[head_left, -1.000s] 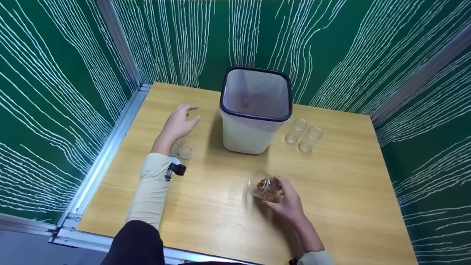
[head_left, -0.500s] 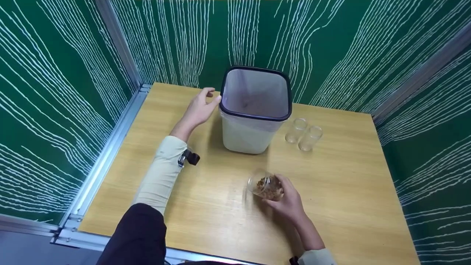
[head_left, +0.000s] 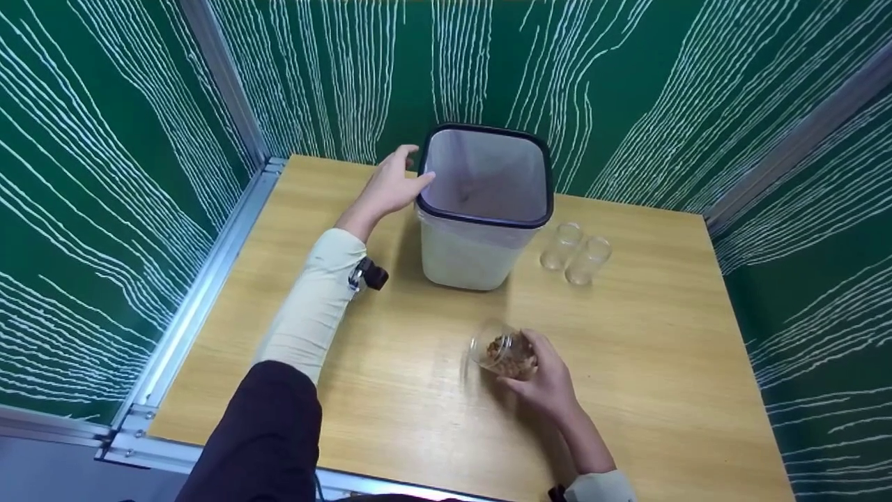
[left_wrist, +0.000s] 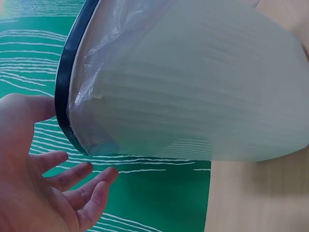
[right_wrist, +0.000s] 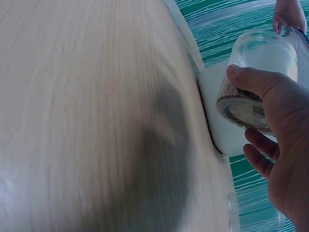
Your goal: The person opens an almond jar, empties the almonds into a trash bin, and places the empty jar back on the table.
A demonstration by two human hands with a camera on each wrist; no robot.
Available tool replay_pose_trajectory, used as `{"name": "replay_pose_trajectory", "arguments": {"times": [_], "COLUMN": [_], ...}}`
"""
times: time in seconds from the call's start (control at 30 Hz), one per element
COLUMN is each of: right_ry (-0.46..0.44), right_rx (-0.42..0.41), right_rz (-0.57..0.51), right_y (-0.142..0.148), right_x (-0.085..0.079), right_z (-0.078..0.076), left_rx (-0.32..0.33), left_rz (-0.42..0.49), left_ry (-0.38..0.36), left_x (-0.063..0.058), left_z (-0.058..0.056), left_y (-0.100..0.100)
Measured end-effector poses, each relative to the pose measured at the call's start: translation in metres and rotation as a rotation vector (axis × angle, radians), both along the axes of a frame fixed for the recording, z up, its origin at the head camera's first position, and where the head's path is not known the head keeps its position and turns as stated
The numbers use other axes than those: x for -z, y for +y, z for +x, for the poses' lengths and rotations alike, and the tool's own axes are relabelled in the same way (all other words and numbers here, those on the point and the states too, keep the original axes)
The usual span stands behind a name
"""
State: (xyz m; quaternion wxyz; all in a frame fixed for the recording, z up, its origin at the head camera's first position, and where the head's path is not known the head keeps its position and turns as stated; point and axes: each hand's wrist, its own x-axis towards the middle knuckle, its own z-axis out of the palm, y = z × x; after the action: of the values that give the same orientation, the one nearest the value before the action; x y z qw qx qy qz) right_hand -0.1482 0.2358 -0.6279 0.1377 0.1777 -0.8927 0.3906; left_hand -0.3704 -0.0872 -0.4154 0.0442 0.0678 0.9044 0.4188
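A tall pale bin (head_left: pixel 463 258) with a black rim stands at the back middle of the table, lined with a thin clear bag (left_wrist: pixel 116 43). My left hand (head_left: pixel 391 187) is at the bin's left side, its thumb at the black rim (left_wrist: pixel 63 82). In the left wrist view its other fingers are spread and bent slightly beside the bin. My right hand (head_left: pixel 550 382) grips a clear jar (right_wrist: pixel 260 63) near its base, over the front of the table. The jar lies tilted with its open mouth toward the left, and brown bits (head_left: pixel 511 357) are inside.
Two clear jars (head_left: pixel 562 247) stand side by side to the right of the bin on the wooden table (head_left: pixel 662 348). Green walls with white wavy lines (head_left: pixel 348 70) rise close behind and at both sides. A metal frame (head_left: pixel 202 279) runs along the left edge.
My left hand has moved right and away from me, up to the bin's rim. The round lids beside it are now hidden by the sleeve. My right hand stays put with the jar.
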Motion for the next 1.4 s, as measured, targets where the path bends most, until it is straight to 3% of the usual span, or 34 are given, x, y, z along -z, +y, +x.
{"name": "replay_pose_trajectory", "arguments": {"times": [0.2, 0.43, 0.73, 1.03, 1.23, 1.4], "right_ry": [-0.035, 0.008, 0.016, -0.019, -0.024, -0.012], "right_rx": [0.018, 0.032, 0.034, 0.063, 0.083, 0.103], "right_rz": [0.005, 0.005, -0.003, -0.009, -0.01, -0.004], "right_y": [0.003, 0.006, 0.012, 0.016, 0.019, 0.027], "right_x": [-0.001, -0.001, -0.001, -0.004, -0.005, -0.011], "right_z": [0.003, 0.004, 0.004, 0.006, 0.006, 0.002], "left_rx": [0.048, 0.118, 0.117, 0.131, 0.055, 0.003], "left_rz": [-0.041, -0.107, -0.207, -0.296, -0.138, -0.087], "left_ry": [0.004, 0.0, -0.045, -0.151, -0.23, -0.214], "left_x": [-0.008, -0.011, -0.011, -0.022, -0.016, -0.008], "left_z": [-0.009, -0.021, -0.029, -0.036, -0.037, -0.038], "left_y": [0.006, 0.012, 0.011, 0.016, 0.025, 0.03]}}
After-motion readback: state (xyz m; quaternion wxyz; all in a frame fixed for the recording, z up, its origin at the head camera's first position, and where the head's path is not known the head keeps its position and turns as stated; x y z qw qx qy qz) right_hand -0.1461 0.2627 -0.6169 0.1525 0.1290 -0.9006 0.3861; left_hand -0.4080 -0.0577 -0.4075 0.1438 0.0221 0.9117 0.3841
